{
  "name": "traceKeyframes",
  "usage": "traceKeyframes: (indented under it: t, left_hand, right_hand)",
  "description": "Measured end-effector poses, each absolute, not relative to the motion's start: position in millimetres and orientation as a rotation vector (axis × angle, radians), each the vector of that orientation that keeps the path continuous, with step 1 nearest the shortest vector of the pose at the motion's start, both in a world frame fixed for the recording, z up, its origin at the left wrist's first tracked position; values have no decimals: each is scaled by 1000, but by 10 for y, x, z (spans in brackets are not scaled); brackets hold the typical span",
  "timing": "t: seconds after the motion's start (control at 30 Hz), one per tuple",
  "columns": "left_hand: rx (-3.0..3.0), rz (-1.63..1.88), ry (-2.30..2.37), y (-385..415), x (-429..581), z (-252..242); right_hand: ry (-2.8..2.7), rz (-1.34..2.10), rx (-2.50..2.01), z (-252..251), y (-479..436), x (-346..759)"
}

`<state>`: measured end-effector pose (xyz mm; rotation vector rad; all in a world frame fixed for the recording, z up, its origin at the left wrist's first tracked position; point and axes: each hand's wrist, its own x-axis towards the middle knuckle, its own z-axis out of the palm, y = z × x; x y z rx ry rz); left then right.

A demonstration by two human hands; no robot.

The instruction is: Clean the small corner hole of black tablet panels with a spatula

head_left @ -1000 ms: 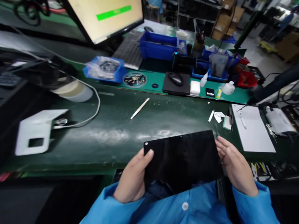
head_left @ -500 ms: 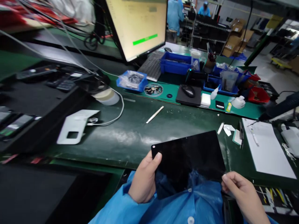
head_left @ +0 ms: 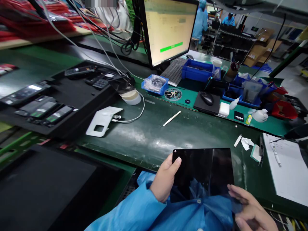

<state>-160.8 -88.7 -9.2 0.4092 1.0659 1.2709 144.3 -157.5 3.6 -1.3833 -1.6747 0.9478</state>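
Observation:
A thin black tablet point(head_left: 204, 170) with a glossy, reflective face is tilted in front of my blue coat. My left hand point(head_left: 166, 179) grips its left edge, thumb on the face near the upper left corner and fingers behind. My right hand point(head_left: 250, 205) is at the lower right edge. Its index fingertip meets or nearly meets the tablet, while the thumb sits lower and apart. Something bluish and see-through shows beside these fingers; I cannot tell whether it is a film or the sleeve. The tablet's underside is hidden.
A white stand point(head_left: 103, 122) with a cable and a spudger point(head_left: 172, 118) lie on the dark green bench. A black foam tray point(head_left: 79, 93) holds handheld devices at left. Paper point(head_left: 286, 166) with a pen lies right. A monitor point(head_left: 170, 32), blue bins point(head_left: 197, 69) and a mouse point(head_left: 207, 98) stand behind.
The view has swung left, so bench items sit further right. My right hand has gone from a pinch at the tablet's corner to fingers apart. My left hand keeps its hold.

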Motion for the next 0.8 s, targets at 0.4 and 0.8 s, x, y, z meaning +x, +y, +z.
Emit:
traceKeyframes:
  t: [0.4,0.8]
  left_hand:
    - [527,1203,1001,-895,-1608,-77]
    - [608,1136,958,-852,-1587,-62]
  right_hand:
    - [-837,1537,-1305,-43,-1279,1188]
    - [-1601,631,-1740,-36,-1120,1245]
